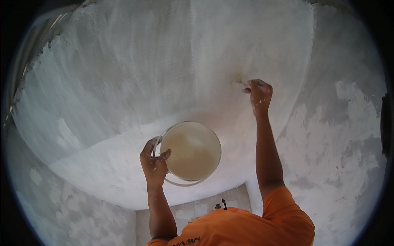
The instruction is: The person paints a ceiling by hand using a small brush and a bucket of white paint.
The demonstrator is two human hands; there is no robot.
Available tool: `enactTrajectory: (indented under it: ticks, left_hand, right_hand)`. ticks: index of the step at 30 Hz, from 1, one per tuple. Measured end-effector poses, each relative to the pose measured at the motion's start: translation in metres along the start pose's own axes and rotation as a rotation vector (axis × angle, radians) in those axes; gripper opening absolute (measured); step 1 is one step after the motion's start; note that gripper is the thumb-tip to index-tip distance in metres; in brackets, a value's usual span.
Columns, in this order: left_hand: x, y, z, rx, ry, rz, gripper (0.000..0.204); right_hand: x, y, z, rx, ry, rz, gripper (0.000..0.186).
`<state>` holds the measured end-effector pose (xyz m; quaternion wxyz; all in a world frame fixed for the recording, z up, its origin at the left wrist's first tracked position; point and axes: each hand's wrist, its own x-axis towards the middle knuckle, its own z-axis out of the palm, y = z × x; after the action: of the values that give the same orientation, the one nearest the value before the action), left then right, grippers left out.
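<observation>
My left hand (155,164) grips a round bucket (192,151) by its side, the thumb over the rim; the bucket shows a smooth cream-coloured inside and a hoop handle. My right hand (259,95), up and to the right of the bucket, is closed on a brush (239,79) whose pale bristles are at a broad, streaky white and grey plastered surface (135,61). Whether the bristles press on the surface is hard to tell. Both hands have white flecks on them, and my orange sleeves show at the lower edge.
Patchy grey and white plastered walls (332,156) rise on both sides. A narrow grey band (234,201) with small dark items, too small to name, lies beyond my shoulders. A dark shape (385,125) sits at the far right rim, and a rough edge runs along the upper left.
</observation>
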<state>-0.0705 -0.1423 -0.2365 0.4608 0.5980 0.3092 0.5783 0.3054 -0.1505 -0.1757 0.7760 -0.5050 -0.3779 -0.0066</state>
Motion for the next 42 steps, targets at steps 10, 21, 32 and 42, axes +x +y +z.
enactTrajectory:
  ticks: [10, 21, 32, 42]
  left_hand:
    - [0.006, -0.003, -0.001, 0.034, -0.001, 0.003, 0.039]
    - [0.003, 0.014, 0.002, 0.110, -0.020, -0.076, 0.039]
    - [0.006, 0.011, -0.001, 0.175, -0.001, -0.019, 0.038]
    - [-0.006, 0.002, -0.004, 0.157, 0.082, -0.138, 0.037]
  right_hand:
    - [0.081, -0.064, 0.008, 0.197, 0.059, -0.526, 0.019]
    - [0.048, -0.086, -0.016, 0.201, -0.193, -0.155, 0.017]
    - [0.056, -0.092, -0.001, -0.163, -0.095, -0.518, 0.012]
    - [0.130, -0.078, -0.041, 0.277, 0.080, -0.459, 0.019]
